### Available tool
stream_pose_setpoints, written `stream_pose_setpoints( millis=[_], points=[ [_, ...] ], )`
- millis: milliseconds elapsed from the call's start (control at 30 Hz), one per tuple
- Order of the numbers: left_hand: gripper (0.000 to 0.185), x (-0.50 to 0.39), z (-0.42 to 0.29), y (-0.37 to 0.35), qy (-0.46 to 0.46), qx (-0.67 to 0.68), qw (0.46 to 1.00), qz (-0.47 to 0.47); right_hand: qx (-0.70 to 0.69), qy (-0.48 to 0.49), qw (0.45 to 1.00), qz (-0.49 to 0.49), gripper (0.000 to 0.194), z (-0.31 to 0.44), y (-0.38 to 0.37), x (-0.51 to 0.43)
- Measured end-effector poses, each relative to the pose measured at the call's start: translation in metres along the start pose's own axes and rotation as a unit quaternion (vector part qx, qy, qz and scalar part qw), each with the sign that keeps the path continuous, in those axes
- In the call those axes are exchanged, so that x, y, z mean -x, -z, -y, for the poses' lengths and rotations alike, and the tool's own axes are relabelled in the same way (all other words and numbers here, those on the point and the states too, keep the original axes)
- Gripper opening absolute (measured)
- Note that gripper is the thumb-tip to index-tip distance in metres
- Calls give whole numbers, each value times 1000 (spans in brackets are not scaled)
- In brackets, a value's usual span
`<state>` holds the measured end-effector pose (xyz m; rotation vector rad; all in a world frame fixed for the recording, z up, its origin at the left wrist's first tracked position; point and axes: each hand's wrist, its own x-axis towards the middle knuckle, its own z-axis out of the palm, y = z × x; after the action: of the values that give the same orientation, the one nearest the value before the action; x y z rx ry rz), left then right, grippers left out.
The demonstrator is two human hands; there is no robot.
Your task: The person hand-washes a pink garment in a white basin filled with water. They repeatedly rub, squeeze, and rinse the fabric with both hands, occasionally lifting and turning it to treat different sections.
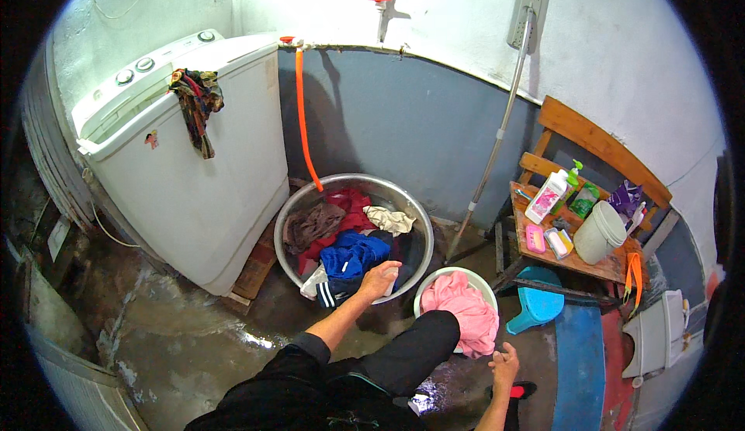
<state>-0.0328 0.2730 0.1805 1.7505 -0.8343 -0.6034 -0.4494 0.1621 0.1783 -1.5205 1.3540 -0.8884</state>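
Observation:
A large metal basin point(426, 221) stands on the wet floor against the wall, with blue cloth point(354, 253), red cloth point(349, 210), brown cloth point(314, 227) and cream cloth point(391, 220) piled in it. My left hand point(380, 280) is over the basin's near right rim, near the blue cloth; a small pale thing shows by its fingers, and I cannot tell whether it is held. Pink cloth point(463, 309) fills a smaller pale tub point(423, 282) to the right. Just below and right of that tub, my right hand point(504, 361) has its fingers bent and apart, with nothing seen in them.
A white washing machine point(244, 157) with patterned cloth point(198, 105) over its edge stands at left. An orange hose point(301, 117) hangs into the basin. A long-handled mop point(495, 146) leans on the wall. Bottles, soap boxes and a bucket point(596, 236) stand on a wooden bench point(527, 245) above a blue stool point(538, 303).

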Motion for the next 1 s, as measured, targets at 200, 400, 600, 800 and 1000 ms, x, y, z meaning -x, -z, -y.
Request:
stream_pose_setpoints(
  millis=[200, 400, 600, 800, 1000],
  points=[
    [34, 0, -2, -7, -19, -5, 1000, 13, 55, 7, 998, 7, 47, -19, 6, -5],
    [30, -5, 12, -4, -64, -38, 997, -19, 29, -30, 999, -2, 42, 0, -5, 8],
    [30, -3, 8, -2, -33, -32, 999, -11, 31, -18, 999, -4, 43, -10, -2, 6],
    [31, -3, 1, -5, 1, -16, 1000, -2, 44, -23, 999, 2, 46, -32, 3, -1],
    [32, -3, 17, 0, -2, -22, 1000, -5, 35, -37, 999, 2, 46, -29, -7, 3]
  ],
)
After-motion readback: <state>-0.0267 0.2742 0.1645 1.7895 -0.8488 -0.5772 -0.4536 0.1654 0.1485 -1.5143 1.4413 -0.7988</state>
